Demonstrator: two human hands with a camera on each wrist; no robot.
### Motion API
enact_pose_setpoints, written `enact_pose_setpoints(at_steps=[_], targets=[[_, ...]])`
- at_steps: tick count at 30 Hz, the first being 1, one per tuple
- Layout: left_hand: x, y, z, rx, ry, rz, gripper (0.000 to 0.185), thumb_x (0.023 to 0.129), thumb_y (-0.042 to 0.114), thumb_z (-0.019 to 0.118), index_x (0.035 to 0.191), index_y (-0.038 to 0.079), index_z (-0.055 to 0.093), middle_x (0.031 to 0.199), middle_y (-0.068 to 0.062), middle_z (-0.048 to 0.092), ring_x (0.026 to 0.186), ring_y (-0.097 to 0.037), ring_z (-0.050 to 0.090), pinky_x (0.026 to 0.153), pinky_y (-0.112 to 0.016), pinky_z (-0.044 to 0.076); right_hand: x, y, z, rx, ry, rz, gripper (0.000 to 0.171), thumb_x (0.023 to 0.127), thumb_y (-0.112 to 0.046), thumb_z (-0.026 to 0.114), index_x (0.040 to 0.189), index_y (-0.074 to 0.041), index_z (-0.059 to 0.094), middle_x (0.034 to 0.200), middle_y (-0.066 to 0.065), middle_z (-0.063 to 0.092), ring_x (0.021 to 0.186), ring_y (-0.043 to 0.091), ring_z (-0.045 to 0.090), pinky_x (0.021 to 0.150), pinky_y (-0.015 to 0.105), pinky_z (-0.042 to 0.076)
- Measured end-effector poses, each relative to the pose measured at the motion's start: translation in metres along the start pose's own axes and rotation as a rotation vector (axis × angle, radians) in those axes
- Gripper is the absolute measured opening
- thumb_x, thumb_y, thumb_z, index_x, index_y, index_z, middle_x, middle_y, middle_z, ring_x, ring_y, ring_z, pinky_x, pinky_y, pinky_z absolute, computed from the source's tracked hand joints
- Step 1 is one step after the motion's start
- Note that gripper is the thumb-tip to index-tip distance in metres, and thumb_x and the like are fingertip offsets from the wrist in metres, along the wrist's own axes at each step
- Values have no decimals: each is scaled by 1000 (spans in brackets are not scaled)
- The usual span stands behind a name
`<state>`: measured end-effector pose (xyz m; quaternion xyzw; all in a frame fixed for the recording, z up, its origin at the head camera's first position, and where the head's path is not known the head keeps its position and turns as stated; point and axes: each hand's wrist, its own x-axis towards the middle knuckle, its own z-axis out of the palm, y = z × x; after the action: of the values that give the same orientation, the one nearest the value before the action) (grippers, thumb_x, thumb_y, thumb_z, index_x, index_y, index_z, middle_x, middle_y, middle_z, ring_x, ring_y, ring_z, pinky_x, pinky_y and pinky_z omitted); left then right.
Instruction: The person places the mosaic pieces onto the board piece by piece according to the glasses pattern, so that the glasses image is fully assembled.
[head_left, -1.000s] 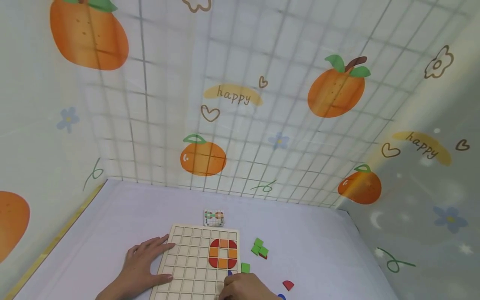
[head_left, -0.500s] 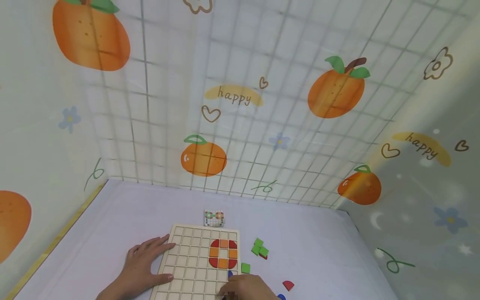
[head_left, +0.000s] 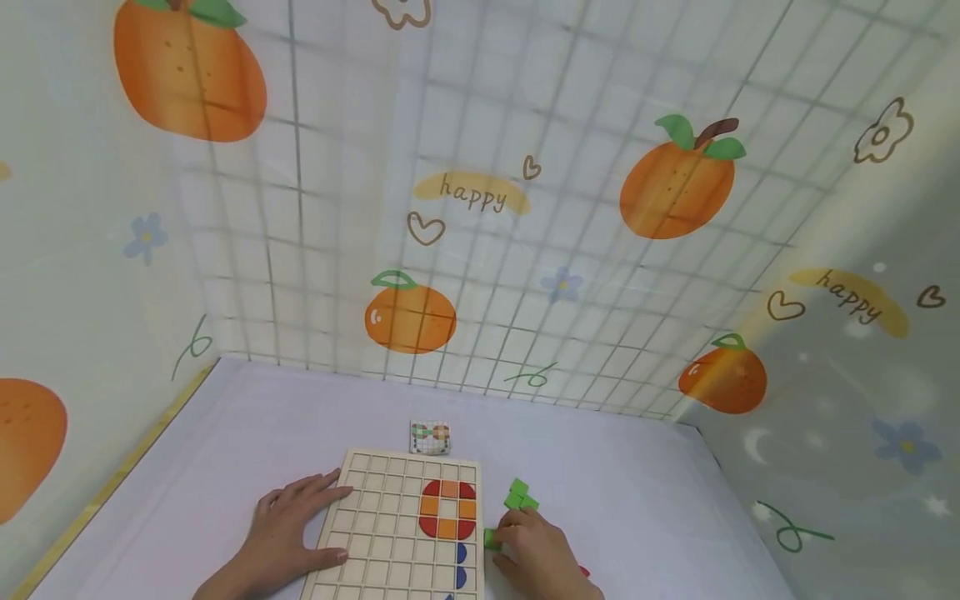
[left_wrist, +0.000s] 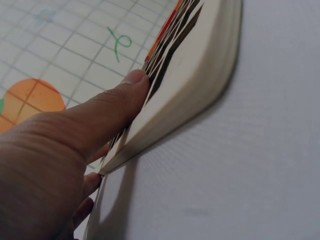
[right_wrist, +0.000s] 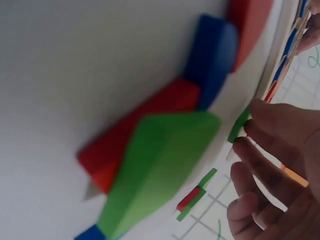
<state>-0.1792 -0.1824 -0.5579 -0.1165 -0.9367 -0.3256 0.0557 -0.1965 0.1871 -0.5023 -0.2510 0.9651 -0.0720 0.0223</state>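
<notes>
A wooden grid board [head_left: 375,527] lies on the table. My left hand [head_left: 277,529] rests on its left edge, fingers spread; in the left wrist view the thumb [left_wrist: 117,102] lies on the rim. Beside the board's right edge, my right hand [head_left: 538,552] pinches a green square tile [head_left: 491,538] between thumb and fingers; the same green tile [right_wrist: 240,123] shows at the fingertips in the right wrist view. Set in the board are a ring of red corner pieces [head_left: 428,527] and orange squares [head_left: 447,528]. Below them sit blue rounded pieces [head_left: 461,553] in the right column.
A small pattern card [head_left: 431,437] stands behind the board. Loose green squares [head_left: 519,490] lie right of it. Near the right wrist camera are a large green piece [right_wrist: 162,160], red pieces [right_wrist: 145,120] and a blue piece [right_wrist: 212,55]. A printed cloth wall [head_left: 487,275] rises behind.
My right hand has left the board's lower right part and moved up and right to the green tile beside the board. More blue pieces now show on the board. The left hand stays put.
</notes>
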Motion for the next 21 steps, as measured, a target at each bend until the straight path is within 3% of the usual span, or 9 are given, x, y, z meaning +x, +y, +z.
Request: enact_pose_setpoints(at_steps=[6, 13, 17, 21], targets=[[0, 0, -1, -13, 2, 2, 82, 65, 70, 75, 133, 27, 60, 151, -7, 43, 135, -33, 30, 100, -62, 15, 6, 6, 4, -37, 49, -47, 13, 77, -22, 86, 87, -23, 78, 92, -12, 67, 85, 9, 58, 77, 31, 56], [0, 2, -2, -44, 4, 2, 58, 64, 69, 77, 110, 38, 61, 151, -8, 41, 136, -34, 29, 99, -63, 13, 14, 20, 0, -112, 114, -154, 15, 72, -24, 86, 84, -22, 77, 79, -16, 67, 72, 3, 56, 65, 25, 52], [1, 1, -2, -48, -1, -6, 56, 63, 70, 77, 107, 38, 60, 151, -9, 42, 135, -34, 29, 99, -63, 13, 23, 23, -9, -88, 162, -168, 15, 70, -23, 85, 82, -23, 77, 78, -15, 67, 68, 2, 53, 61, 23, 50], [2, 1, -1, -41, -6, -14, 57, 63, 71, 76, 107, 38, 61, 151, -8, 42, 136, -34, 29, 99, -63, 13, 37, 14, -15, -54, 209, -239, 13, 73, -23, 82, 85, -24, 79, 81, -14, 69, 69, 2, 55, 58, 21, 48]])
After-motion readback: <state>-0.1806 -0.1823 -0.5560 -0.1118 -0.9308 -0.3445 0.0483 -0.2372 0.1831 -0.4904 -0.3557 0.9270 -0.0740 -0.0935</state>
